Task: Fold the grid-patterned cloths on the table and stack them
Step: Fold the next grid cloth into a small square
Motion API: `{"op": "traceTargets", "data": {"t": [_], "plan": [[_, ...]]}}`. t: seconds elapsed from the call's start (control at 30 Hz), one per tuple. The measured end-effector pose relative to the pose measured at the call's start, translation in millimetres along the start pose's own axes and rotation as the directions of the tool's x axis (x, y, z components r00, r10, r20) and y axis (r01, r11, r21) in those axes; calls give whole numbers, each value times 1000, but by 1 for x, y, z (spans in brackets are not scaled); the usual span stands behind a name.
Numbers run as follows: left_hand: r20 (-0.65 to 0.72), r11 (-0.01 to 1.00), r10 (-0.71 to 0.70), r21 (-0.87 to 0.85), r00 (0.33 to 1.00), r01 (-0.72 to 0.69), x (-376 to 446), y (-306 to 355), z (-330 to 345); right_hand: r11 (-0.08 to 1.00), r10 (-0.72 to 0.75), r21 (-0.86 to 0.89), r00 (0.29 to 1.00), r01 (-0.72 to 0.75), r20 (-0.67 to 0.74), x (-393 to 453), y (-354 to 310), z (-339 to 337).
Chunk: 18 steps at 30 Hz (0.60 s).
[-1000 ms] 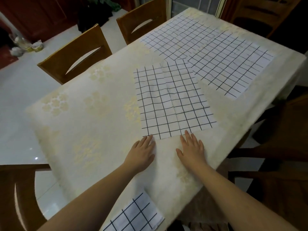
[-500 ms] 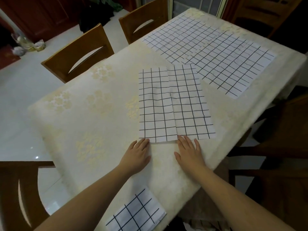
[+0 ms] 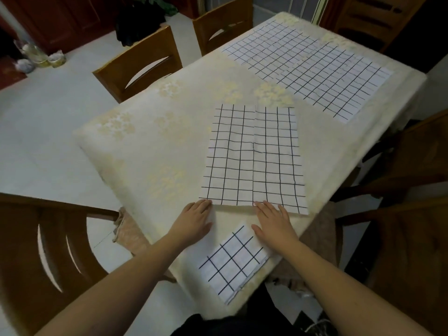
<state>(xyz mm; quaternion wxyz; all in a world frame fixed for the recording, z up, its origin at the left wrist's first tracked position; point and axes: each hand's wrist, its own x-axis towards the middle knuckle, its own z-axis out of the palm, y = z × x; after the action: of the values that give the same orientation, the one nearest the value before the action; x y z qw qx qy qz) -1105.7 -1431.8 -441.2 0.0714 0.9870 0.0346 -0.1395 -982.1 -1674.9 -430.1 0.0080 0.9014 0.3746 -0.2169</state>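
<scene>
The person's left hand (image 3: pixel 194 220) lies palm down on the cream floral tablecloth (image 3: pixel 155 151), fingers straight and close together, their tips touching the near left corner of the white black-gridded cloth folded with both sides meeting at a centre seam (image 3: pixel 254 156). The right hand (image 3: pixel 274 223) lies flat in the same way, fingers slightly spread, its tips resting on that cloth's near edge just right of the seam. Neither hand pinches or curls round anything.

That partly folded cloth sits in the middle of the table, a tall rectangle whose two flaps meet along a line running away from the person; its near edge is close to the table's near right side. Between the two forearms, at the table's near edge, lies a small folded white cloth with a black grid (image 3: pixel 232 260), turned at an angle; the heel of the right hand overlaps its far right corner. At the far end of the table two large unfolded white gridded cloths lie flat, the far left one (image 3: pixel 269 44) and the far right one (image 3: pixel 339 78), overlapping where they meet.

Brown wooden chairs stand around the table: one at the near left (image 3: pixel 43 251), two along the left side (image 3: pixel 138 66), and others on the right (image 3: pixel 412 166). The floor (image 3: pixel 48 117) is pale and glossy
</scene>
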Motion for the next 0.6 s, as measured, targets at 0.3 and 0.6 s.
{"op": "traceTargets", "data": {"t": [0.3,0.6], "plan": [[13,991,24,-135,1000,-22,-51,-24,3,996,-63,58,997,66,-47,-34,-44,16],[-52,951,39,-303,998,-53,-38,-33,-18,977,88,208,978,-48,-191,-26,-26,-4]]}}
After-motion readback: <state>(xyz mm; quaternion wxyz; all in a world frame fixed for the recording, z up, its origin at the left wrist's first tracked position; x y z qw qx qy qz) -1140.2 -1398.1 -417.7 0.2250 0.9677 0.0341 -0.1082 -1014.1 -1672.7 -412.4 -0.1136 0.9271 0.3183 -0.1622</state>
